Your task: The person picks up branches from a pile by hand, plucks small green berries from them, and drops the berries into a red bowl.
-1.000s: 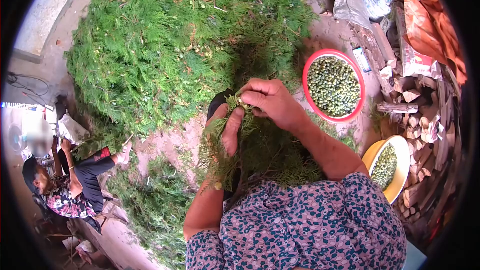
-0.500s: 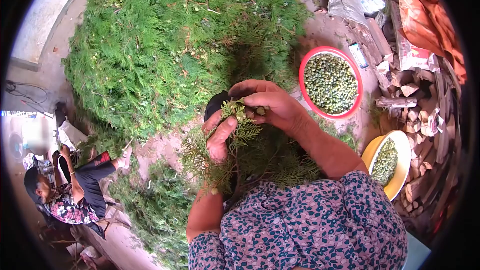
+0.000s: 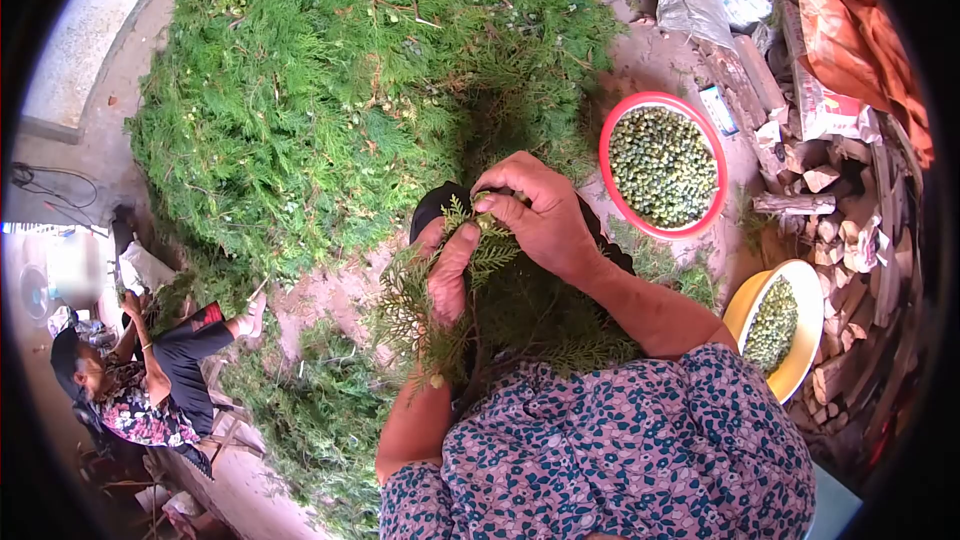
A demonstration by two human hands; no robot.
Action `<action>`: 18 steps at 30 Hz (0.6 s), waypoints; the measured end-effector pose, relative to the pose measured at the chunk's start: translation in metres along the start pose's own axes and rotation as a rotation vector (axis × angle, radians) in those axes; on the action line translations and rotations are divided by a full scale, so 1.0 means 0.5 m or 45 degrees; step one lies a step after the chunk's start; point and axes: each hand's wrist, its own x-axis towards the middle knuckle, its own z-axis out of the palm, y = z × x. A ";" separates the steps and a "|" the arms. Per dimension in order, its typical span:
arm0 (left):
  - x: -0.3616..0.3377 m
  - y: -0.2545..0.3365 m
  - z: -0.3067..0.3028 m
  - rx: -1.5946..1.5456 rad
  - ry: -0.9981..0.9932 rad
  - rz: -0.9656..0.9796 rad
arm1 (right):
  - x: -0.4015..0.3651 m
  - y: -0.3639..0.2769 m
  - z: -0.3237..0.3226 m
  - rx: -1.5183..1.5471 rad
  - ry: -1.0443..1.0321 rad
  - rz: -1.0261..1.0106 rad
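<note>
My left hand (image 3: 450, 275) is closed round a leafy green conifer branch (image 3: 415, 315), its thumb near the tip. The rest of the branch spreads over my lap, partly hidden under my forearm. My right hand (image 3: 545, 215) is closed in a pinch at the branch tip, touching small green cones (image 3: 487, 220) there. Its curled fingers hide whether any cone lies in the palm. Both hands meet above my dark-clothed knees.
A large heap of cut conifer branches (image 3: 300, 110) lies ahead, and more branches (image 3: 310, 410) lie left. At right stand a red-rimmed basin (image 3: 607, 165) and a yellow basin (image 3: 808, 325), both holding green cones, beside stacked firewood (image 3: 840, 270). Another person (image 3: 150, 380) sits far left.
My right hand's fingers have curled in more tightly at the branch tip, its wrist turning. My left hand has shifted slightly right with the branch. The seated person's arms have moved a little.
</note>
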 end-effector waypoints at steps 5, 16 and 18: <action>-0.004 0.001 0.001 -0.077 0.062 0.009 | 0.010 -0.025 -0.031 0.422 0.049 0.600; 0.001 0.001 -0.007 0.024 0.003 0.047 | -0.002 -0.032 -0.016 0.539 -0.336 0.792; -0.002 0.020 0.002 0.321 0.085 -0.035 | -0.003 -0.020 -0.009 0.298 -0.310 0.500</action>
